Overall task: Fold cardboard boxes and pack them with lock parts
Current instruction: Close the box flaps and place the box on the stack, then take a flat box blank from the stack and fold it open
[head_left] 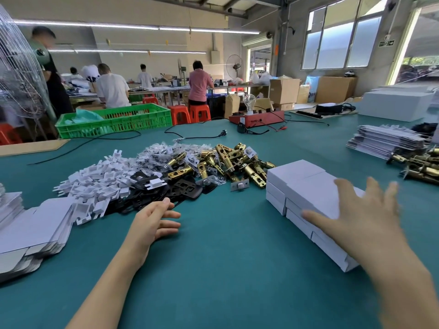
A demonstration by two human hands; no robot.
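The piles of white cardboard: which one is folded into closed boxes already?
The stack of closed white cardboard boxes under the right hand. The left pile and far right pile lie flat, unfolded.

Only the person's two forearms and hands show, both bare from the lower edge of the picture up to the fingertips, with no sleeve, glove, watch, ring or bracelet on either. The left hand (pixel 155 220) is sharp in the head view, slender, its nails short and unpainted. The right hand (pixel 361 212) is larger in the picture and blurred, so its nails show only as pale tips and finer detail cannot be told.
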